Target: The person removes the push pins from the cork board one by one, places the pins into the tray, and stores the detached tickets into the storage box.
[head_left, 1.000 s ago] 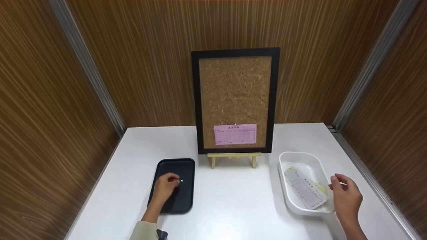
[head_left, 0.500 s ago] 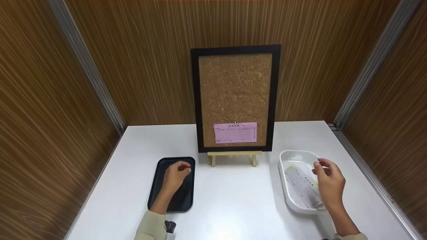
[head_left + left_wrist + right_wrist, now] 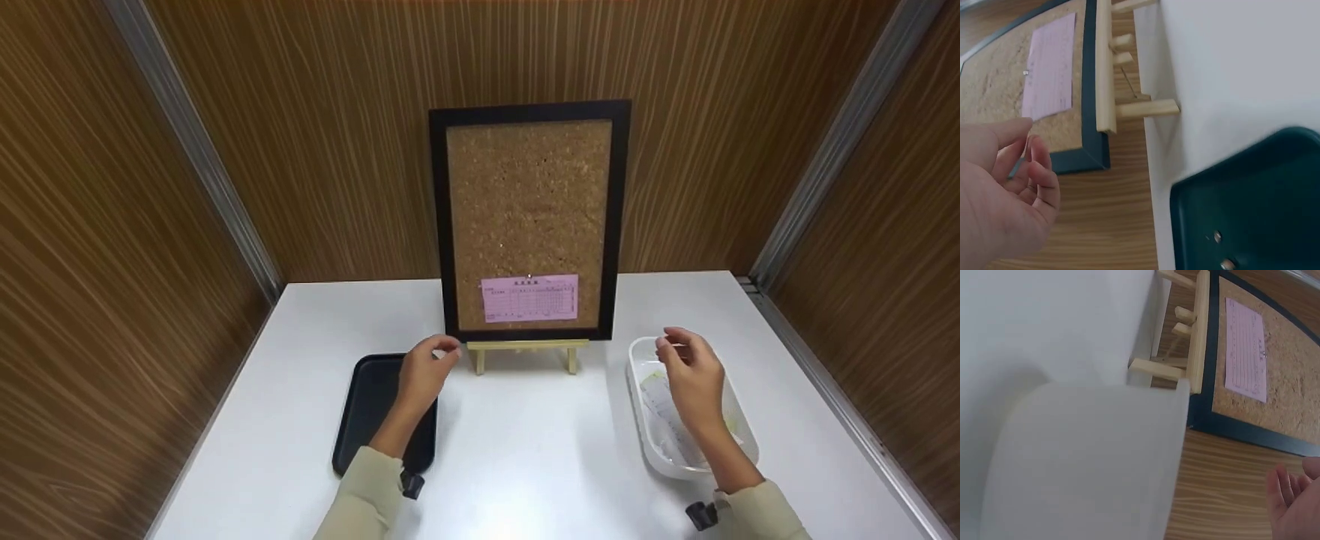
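My left hand (image 3: 427, 373) hovers between the black tray (image 3: 360, 420) and the board's lower left corner. Its fingers are loosely curled, with nothing seen in them. Over the white plastic basin (image 3: 636, 405) hangs my right hand (image 3: 694, 379), also loosely curled, nothing visible in its fingers. Printed paper slips (image 3: 660, 405) lie in the basin, partly hidden by that arm. A pink slip (image 3: 530, 300) is fixed low on the framed cork board (image 3: 529, 195) by a small pushpin (image 3: 1026, 72). Metallic pins (image 3: 1217, 236) rest in the tray in the left wrist view.
The board stands on a small wooden easel (image 3: 527, 346) on the white table (image 3: 517, 435). Wood-grain panels (image 3: 360, 150) enclose the table at the back and sides. The basin's wall (image 3: 1084, 461) fills much of the right wrist view.
My left hand has moved from over the tray, rightward and away toward the board. My right hand has moved leftward from beside the basin's right rim to above its far part.
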A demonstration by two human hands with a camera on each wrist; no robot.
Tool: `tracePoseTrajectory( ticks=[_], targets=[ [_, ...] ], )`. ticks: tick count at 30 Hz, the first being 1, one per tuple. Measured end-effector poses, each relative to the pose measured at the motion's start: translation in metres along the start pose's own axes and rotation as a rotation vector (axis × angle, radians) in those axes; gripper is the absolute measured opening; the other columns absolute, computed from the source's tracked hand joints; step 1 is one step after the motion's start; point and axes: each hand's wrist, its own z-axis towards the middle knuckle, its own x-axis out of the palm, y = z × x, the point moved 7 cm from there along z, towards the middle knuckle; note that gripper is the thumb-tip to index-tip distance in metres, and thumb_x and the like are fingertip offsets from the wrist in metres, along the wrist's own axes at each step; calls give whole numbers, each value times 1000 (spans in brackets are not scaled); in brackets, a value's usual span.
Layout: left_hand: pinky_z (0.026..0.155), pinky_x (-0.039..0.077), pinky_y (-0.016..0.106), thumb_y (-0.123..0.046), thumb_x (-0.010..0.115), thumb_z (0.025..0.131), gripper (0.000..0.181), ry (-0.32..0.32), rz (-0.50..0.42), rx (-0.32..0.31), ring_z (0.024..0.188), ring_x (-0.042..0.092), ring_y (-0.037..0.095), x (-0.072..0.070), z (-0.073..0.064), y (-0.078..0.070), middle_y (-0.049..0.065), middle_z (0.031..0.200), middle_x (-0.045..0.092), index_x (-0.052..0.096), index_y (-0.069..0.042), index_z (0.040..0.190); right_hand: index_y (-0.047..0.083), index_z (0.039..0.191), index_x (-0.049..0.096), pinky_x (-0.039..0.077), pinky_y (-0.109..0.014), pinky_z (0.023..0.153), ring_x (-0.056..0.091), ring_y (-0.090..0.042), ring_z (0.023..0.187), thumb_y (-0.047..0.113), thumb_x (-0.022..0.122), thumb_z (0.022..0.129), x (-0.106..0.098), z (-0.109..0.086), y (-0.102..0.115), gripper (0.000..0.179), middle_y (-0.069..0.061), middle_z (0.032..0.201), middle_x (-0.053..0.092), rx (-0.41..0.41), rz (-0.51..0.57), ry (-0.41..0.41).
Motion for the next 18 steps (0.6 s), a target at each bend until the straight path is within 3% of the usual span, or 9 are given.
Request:
tracePoseTrajectory(
  ticks=[8,15,18],
  targets=[
    [83,53,35,-22,70,94,15,-14,21,34,94,63,15,17,11,-23,-1,104,70,73,-13,107,-1,118,67,46,-5,79,58,2,91,14,65,99,26,10,9,25,-14,108,67,-59,25,38],
    [84,52,41,-24,70,95,20,-36,56,89,98,66,18,37,24,-43,-2,107,69,73,-13,111,-13,113,64,44,-7,80,58,0,89,-2,64,95,40,10,55,21,-27,105,65,-107,54,31],
    [85,53,42,-23,70,95,19,-47,75,118,100,67,18,45,29,-50,-2,106,70,73,-14,112,-15,113,64,45,-8,82,60,-4,91,-3,65,94,49,14,55,22,-28,105,64,-108,69,34]
  ],
)
